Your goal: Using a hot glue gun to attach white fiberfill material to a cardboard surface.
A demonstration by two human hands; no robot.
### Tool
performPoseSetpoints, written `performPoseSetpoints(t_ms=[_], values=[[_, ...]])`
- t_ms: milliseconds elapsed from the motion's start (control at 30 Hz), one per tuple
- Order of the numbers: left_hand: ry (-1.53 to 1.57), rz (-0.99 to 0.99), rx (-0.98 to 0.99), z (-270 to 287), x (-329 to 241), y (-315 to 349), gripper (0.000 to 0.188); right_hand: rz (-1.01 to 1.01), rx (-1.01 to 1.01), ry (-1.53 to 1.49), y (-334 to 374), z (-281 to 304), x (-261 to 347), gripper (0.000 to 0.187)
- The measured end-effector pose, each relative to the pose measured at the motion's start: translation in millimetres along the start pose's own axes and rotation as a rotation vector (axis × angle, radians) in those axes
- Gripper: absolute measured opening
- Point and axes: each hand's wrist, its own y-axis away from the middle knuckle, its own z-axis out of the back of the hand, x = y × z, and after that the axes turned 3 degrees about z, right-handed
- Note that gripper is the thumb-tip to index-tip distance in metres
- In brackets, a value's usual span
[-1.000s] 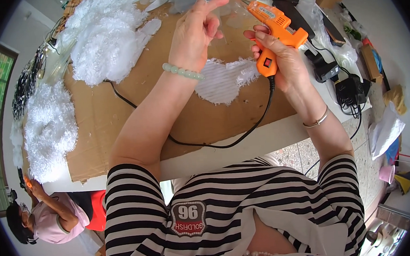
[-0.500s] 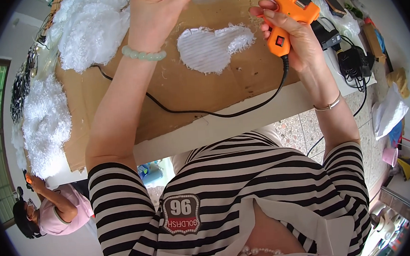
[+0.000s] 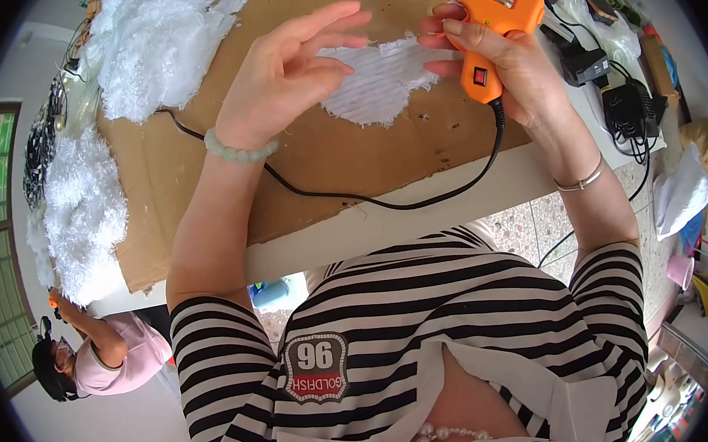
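Observation:
My right hand [image 3: 515, 62] is wrapped round the handle of an orange hot glue gun [image 3: 485, 35], its nozzle end pointing up and to the left. From the handle's base a black cord [image 3: 402, 204] runs left across the cardboard. My left hand [image 3: 282, 78], fingers stretched and apart with nothing in them, hovers at the left edge of a white fuzzy heart-shaped piece [image 3: 377, 88]. That piece lies flat on the brown cardboard [image 3: 288, 217]; its upper left part is hidden behind my fingers.
Heaps of white fluffy material lie at the far left [image 3: 158, 54] and along the left edge [image 3: 82, 211]. Black adapters with tangled cables [image 3: 632, 111] sit at the table's right end. Another person [image 3: 116, 344] in pink works at the lower left.
My left hand has come down toward me and opened out beside the heart-shaped piece. The glue gun in my right hand has shifted slightly left.

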Motion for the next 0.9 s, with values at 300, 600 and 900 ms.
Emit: performPoseSetpoints(t_ms=[300, 600, 900], values=[[-0.188, 0.090, -0.009, 3.4, 4.8, -0.5, 0.040, -0.108, -0.046, -0.022, 4.0, 7.9, -10.0, 0.033], [-0.014, 0.165, -0.094, -5.0, -3.5, 0.8, 0.046, -0.122, -0.044, -0.061, 4.7, 8.8, -8.7, 0.031], [-1.192, -0.826, -0.289, -24.1, -0.2, 0.4, 0.015, -0.020, -0.043, -0.093, 3.9, 14.6, -1.6, 0.029]])
